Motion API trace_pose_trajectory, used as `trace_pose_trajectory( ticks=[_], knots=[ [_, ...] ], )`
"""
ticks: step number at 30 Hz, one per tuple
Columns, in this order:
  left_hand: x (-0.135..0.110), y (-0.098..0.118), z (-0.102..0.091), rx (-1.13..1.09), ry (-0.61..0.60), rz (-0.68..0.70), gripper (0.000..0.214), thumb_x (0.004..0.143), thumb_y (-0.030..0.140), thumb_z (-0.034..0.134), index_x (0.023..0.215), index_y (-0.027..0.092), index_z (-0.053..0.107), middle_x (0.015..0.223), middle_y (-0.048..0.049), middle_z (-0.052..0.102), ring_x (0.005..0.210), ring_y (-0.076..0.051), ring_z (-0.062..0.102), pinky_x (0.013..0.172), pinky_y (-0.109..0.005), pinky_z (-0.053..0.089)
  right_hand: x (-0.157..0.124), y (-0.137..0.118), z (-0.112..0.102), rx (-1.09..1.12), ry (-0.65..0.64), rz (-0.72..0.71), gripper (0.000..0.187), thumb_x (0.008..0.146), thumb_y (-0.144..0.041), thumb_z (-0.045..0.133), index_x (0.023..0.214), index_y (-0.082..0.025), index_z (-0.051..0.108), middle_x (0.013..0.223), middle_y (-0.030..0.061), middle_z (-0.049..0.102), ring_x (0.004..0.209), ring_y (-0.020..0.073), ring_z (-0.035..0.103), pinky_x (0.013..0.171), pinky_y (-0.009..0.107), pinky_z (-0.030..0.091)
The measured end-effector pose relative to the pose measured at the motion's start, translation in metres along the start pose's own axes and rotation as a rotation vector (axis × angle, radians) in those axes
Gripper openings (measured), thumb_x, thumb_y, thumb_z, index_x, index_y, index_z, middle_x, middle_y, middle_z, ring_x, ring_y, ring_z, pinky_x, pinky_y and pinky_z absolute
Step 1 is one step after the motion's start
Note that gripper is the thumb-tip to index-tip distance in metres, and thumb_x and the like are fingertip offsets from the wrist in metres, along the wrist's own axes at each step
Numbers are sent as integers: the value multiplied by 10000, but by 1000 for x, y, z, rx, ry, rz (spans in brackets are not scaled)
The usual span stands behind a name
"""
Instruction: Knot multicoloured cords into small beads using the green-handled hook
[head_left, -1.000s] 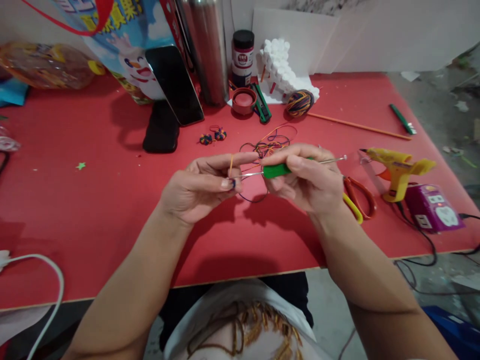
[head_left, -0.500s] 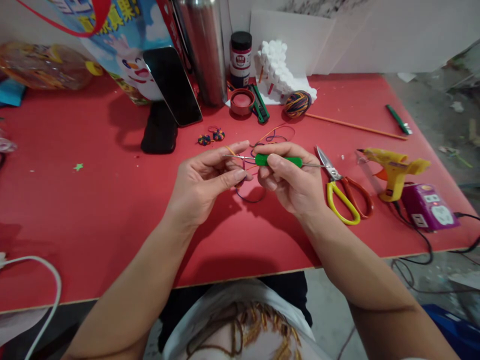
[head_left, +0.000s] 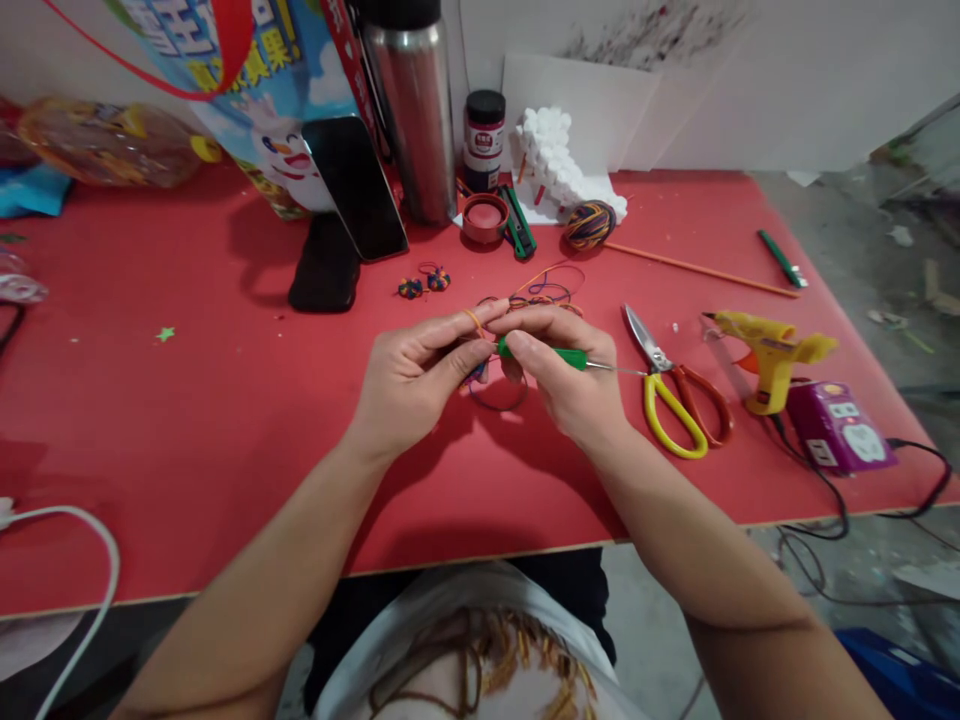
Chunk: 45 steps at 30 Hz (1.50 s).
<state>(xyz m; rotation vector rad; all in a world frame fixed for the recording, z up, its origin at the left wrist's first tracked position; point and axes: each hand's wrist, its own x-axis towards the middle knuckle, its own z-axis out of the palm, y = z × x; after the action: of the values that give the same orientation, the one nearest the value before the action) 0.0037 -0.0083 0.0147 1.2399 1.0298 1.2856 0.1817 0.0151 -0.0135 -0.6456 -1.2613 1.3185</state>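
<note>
My right hand [head_left: 566, 370] is closed round the green handle of a crochet hook [head_left: 568, 358], whose thin metal shaft sticks out to the right. The tool's other tip is hidden at my left fingers. My left hand [head_left: 420, 375] pinches a small piece of multicoloured yarn work [head_left: 474, 374], with an orange strand over the index finger. A dark loop of yarn hangs below the fingers. Behind my hands lies loose orange and purple yarn [head_left: 551, 297], and a wound yarn ball [head_left: 590, 225] sits farther back. Two small knotted yarn pieces [head_left: 424, 283] lie to the left.
Scissors [head_left: 675, 395] with yellow and red handles lie right of my hands, then a yellow glue gun [head_left: 772, 355] and a purple power box [head_left: 840, 425]. At the back stand a phone [head_left: 356, 188], a steel bottle [head_left: 416, 120] and a dark-lidded jar [head_left: 484, 140].
My right hand has moved left against my left fingers, and the hook's left shaft, visible before, is now hidden there. The whole view has shifted slightly.
</note>
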Motion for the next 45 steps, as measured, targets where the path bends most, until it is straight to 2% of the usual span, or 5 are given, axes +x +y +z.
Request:
trace_pose_trajectory(
  ticks=[6,14,26,34,45],
  knots=[
    [3,-6,-6,142,-69,160,372,977,215,801,1341,284,836,783,4,723,701,-101,616,691,-218,559,2,-15,1,-123,-19,-16,130,942,-284,841,1053,-223,866,960,21,810,696,109,739,700,267,658],
    [11,-16,-10,17,-141,144,765,795,125,924,1501,342,725,966,-14,753,862,-134,683,765,-220,565,4,-5,-8,-60,39,-2,126,974,-266,806,1077,-282,877,804,-17,790,701,125,736,721,291,635],
    [17,-19,-11,-261,30,-62,427,747,179,997,1143,307,901,881,-10,784,713,-56,630,623,-128,512,7,-1,-12,-25,87,80,112,943,-327,836,1033,-292,892,750,-20,767,674,127,687,707,316,548],
    [18,-26,-8,-367,43,-106,366,777,217,988,1127,286,903,910,-17,818,782,-67,715,717,-132,555,5,4,-11,-99,91,74,119,936,-349,837,1019,-281,889,760,-11,771,687,143,695,739,340,572],
    [20,-34,-3,-383,171,-118,291,757,227,967,1041,258,912,891,-11,786,709,-62,605,688,-182,511,4,2,-8,-274,85,33,118,970,-278,782,1033,-254,880,772,-5,779,694,135,716,768,329,600]
  ],
)
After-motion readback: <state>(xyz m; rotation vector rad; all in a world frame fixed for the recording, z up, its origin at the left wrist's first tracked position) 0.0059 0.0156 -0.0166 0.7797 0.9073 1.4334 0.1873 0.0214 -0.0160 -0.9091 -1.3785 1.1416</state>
